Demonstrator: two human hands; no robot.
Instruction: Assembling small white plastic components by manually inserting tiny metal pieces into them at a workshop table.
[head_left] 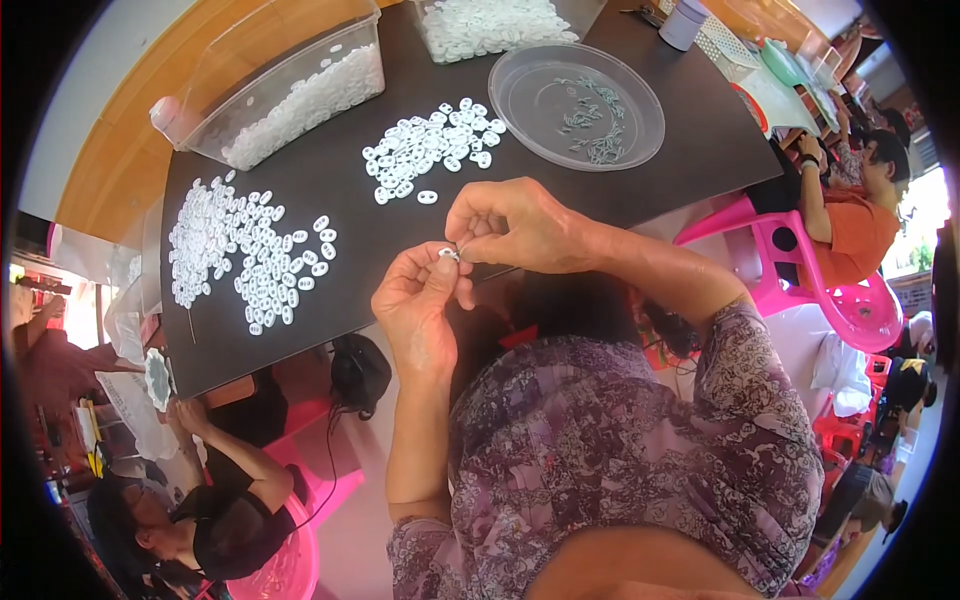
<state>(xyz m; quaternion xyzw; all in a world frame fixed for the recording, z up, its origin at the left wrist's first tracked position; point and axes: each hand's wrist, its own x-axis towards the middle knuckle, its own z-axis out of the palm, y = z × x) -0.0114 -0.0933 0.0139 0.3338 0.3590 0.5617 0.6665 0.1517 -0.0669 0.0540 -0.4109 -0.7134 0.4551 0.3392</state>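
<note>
Over the table's near edge, my two hands meet at a small white oval plastic piece [449, 254]. My left hand [421, 325] is closed, pinching that piece between thumb and fingertips. My right hand [530, 232] is closed too, its thumb and finger pressed together right beside the piece; what they hold is too small to make out. Just beyond lies a loose pile of white oval pieces with two dark spots each [425, 148]. Farther left spreads a larger pile of white oval pieces with dark marks [210, 240]. A round clear tray [530, 100] holds several small grey-green slivers.
Two clear bins, one at far left [285, 85] and one at the back [425, 45], hold many white pieces. A lavender container [684, 25] stands at back right. Seated people flank the dark table [350, 270], one near a pink chair [775, 240].
</note>
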